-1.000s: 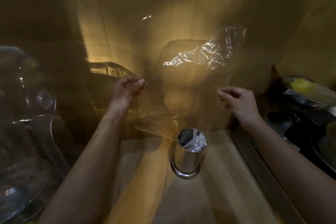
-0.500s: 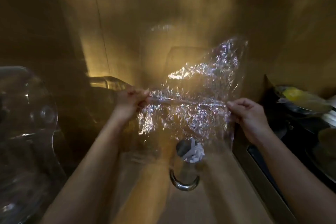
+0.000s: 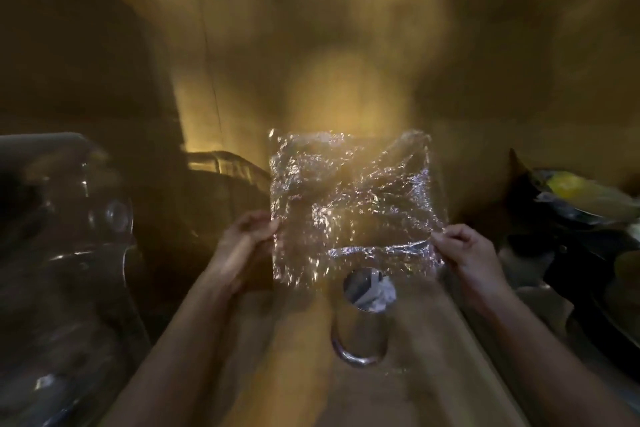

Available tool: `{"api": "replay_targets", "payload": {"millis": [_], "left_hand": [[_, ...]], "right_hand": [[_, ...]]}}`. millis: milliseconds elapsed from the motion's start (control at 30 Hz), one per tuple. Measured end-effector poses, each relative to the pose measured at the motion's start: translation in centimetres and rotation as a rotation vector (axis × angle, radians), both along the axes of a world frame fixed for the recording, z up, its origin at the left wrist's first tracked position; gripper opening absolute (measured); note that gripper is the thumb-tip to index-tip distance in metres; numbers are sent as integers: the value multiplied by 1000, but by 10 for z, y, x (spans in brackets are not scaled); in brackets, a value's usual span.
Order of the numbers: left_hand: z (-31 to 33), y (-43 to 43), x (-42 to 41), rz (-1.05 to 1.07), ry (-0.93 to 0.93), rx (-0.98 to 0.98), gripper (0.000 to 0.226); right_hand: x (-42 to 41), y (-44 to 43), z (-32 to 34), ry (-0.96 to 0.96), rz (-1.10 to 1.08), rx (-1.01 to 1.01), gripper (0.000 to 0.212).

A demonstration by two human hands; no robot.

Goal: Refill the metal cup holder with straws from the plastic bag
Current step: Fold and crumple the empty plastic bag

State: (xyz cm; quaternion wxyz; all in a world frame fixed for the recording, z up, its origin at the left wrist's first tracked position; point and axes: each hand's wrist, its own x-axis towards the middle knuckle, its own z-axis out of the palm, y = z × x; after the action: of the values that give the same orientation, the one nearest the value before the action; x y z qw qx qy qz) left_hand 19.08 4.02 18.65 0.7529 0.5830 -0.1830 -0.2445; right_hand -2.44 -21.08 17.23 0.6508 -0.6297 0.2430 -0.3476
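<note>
A crinkled clear plastic bag (image 3: 349, 204) is stretched flat in the air between my hands, and I see no straws inside it. My left hand (image 3: 247, 236) pinches its lower left edge. My right hand (image 3: 464, 250) pinches its lower right corner. Just below the bag, a shiny metal cup holder (image 3: 363, 326) stands upright on the wooden counter (image 3: 294, 374). White paper-wrapped straw ends (image 3: 379, 293) show inside its mouth. The picture is dim and motion-blurred.
A large clear dome-shaped lid or container (image 3: 69, 253) fills the left side. A dark stove area with a pan holding something yellow (image 3: 568, 187) lies at the right, behind a metal counter edge. A wood-toned wall rises behind.
The bag has been spread out flat and lifted upright between my hands. Both hands have dropped lower in the frame and moved closer to the cup holder.
</note>
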Motion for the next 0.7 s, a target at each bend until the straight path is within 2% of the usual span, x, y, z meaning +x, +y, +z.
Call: {"api": "replay_targets", "payload": {"millis": [100, 167, 233, 333, 467, 600, 633, 700], "left_hand": [[-11, 3, -6, -228, -19, 188, 26], [-17, 2, -8, -180, -37, 228, 11], [-19, 2, -8, -108, -41, 205, 10], [-18, 5, -8, -169, -130, 201, 23], [-18, 7, -10, -165, -214, 149, 26], [-19, 10, -11, -155, -222, 36, 44], [-20, 10, -12, -148, -225, 29, 47], [-19, 11, -14, -129, -252, 13, 46]], "right_hand": [[0, 0, -1, -28, -30, -11, 19], [-2, 3, -3, 1, -14, -33, 15], [-4, 5, -7, 12, 14, -32, 15], [-8, 2, -8, -3, 49, -1, 15], [-15, 2, -3, -78, 145, 88, 11], [-22, -2, 1, -29, 196, 125, 34], [-22, -2, 2, -13, 194, 110, 34], [-22, 0, 6, 19, 208, 42, 20]]}}
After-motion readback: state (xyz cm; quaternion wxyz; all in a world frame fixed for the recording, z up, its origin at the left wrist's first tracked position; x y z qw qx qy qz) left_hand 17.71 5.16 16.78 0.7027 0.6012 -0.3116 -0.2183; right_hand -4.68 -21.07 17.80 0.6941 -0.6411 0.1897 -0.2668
